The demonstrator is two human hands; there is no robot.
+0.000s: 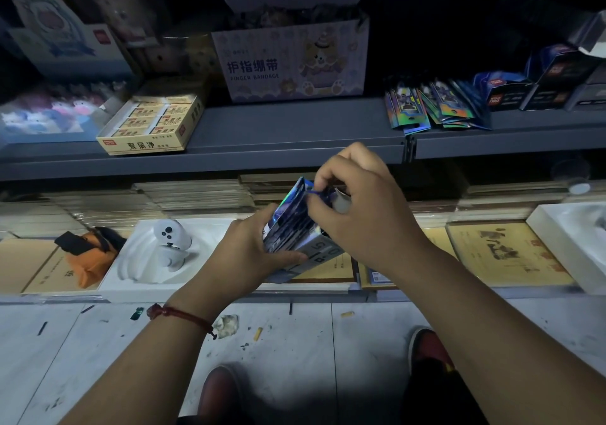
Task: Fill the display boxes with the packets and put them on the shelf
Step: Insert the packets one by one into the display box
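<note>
Dim grey metal shelf (pixel 295 129) before you, your left hand (pixel 252 247) grips the small pale cardboard display box (pixel 323 254) below its front edge while your right hand (pixel 367 214) pinches glossy blue foil packets (pixel 288 214) into it, a loose pile (pixel 436 106) still unboxed near the shelf's right end.

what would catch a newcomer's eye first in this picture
Dead centre, the left hand holds a display box while the right hand pinches shiny packets standing in it. Behind, on the shelf, sit a pastel finger bandage box and, to its right, a loose heap of packets.
</note>
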